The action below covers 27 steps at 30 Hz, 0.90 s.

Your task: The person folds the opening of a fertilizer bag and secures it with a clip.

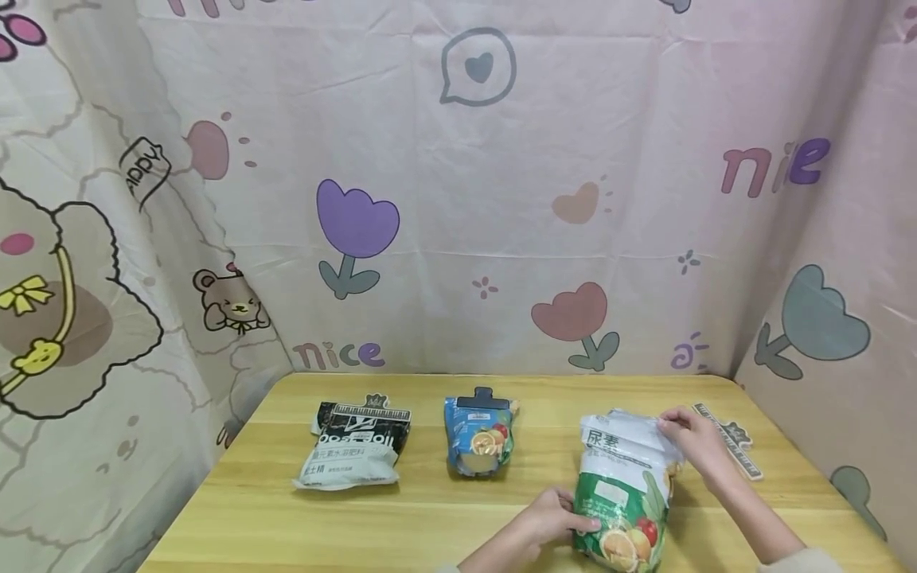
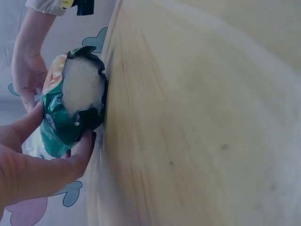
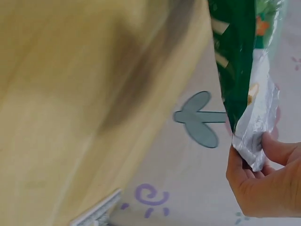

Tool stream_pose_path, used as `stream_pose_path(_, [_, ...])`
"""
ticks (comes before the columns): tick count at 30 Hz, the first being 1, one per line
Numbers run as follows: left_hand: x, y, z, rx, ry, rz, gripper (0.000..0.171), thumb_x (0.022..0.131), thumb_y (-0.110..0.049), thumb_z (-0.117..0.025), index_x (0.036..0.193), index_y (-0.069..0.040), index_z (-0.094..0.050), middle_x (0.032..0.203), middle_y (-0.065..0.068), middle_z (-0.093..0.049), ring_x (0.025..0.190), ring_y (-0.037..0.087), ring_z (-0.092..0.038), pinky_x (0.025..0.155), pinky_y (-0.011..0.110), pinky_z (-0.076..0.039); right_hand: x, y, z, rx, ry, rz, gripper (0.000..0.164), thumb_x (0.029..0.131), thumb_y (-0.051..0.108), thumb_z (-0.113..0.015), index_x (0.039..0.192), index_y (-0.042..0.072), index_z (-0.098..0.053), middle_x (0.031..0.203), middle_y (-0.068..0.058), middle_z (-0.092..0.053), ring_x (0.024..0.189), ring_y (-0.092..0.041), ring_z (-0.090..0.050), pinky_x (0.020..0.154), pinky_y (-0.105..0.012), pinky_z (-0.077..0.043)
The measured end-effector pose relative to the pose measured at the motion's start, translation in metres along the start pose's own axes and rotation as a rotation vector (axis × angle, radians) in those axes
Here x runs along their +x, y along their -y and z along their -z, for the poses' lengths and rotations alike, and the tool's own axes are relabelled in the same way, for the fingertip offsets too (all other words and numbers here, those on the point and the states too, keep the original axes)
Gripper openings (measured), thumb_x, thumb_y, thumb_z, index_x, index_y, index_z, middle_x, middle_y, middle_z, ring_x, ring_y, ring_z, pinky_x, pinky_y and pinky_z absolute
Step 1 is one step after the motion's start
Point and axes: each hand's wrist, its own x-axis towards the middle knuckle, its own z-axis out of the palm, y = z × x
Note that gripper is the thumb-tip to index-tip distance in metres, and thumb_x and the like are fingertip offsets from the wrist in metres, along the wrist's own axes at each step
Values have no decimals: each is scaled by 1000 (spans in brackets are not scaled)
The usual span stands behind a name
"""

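A green and white fertilizer bag (image 1: 614, 477), printed with fruit, stands over the right part of the table. My left hand (image 1: 550, 516) grips its lower left side, thumb across the front. In the left wrist view, the bag's pale bottom (image 2: 84, 87) faces the camera between thumb and fingers. My right hand (image 1: 693, 436) pinches the upper right corner; the right wrist view shows thumb and fingers on the silvery top end (image 3: 257, 127). A white clip (image 1: 731, 442) with ruler-like marks lies on the table, just right of the right hand.
At the left sits a black and white bag (image 1: 351, 450), its top folded under a similar clip (image 1: 372, 410). A small blue pouch (image 1: 478, 442) with a black clip (image 1: 483, 398) stands mid-table. Printed cloth (image 1: 430, 199) hangs behind and beside the wooden table (image 1: 344, 533).
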Motion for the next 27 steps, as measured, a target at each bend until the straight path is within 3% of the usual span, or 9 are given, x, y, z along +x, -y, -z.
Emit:
stream_pose_path(5, [3,-3,-1,3,12,-70,39,74,8,-70,105,3,-46,87,9,-57,79,20,-58,73,35,-51,0,19,1,-7,-63,34,25,93,14,-54,102,-8,-58,102,-25,-57,94,-35,-50,73,-39,-39])
stream_pose_path(10, [7,-6,-1,-12,59,-87,53,71,16,-69,118,4,-48,99,7,-60,92,24,-57,82,39,-48,-7,36,2,24,-79,40,27,94,17,-53,107,-7,-56,108,-27,-55,100,-38,-49,79,-46,-40])
stream_pose_path(13, [9,-6,-1,-1,48,-101,61,67,18,-69,122,4,-48,107,6,-58,101,27,-54,89,43,-43,-10,43,3,29,-90,56,28,94,19,-53,107,-6,-56,111,-28,-54,102,-39,-48,82,-49,-39])
stream_pose_path(16, [11,-5,-3,-2,25,-124,66,64,20,-70,123,4,-46,106,6,-59,99,27,-56,91,43,-42,-11,48,4,17,-114,92,26,95,20,-53,106,-4,-57,107,-25,-56,98,-36,-50,78,-46,-40])
stream_pose_path(20, [13,-5,-6,70,-24,-190,70,61,18,-73,124,2,-47,103,5,-60,94,24,-58,90,42,-42,-11,54,5,18,-142,129,23,95,18,-53,103,-3,-59,105,-23,-58,96,-33,-51,77,-43,-40])
stream_pose_path(24, [16,-6,-9,218,-105,-247,67,59,13,-78,118,-3,-50,103,1,-58,93,22,-57,88,40,-44,-12,58,7,44,-145,137,23,94,18,-53,103,-3,-58,107,-24,-57,100,-34,-49,81,-47,-39])
stream_pose_path(27, [21,-9,-11,290,-150,-277,64,58,11,-80,112,-7,-51,101,-2,-56,95,20,-56,87,38,-44,-13,61,8,39,-148,141,22,95,18,-53,103,-2,-58,106,-22,-57,99,-31,-49,80,-42,-40])
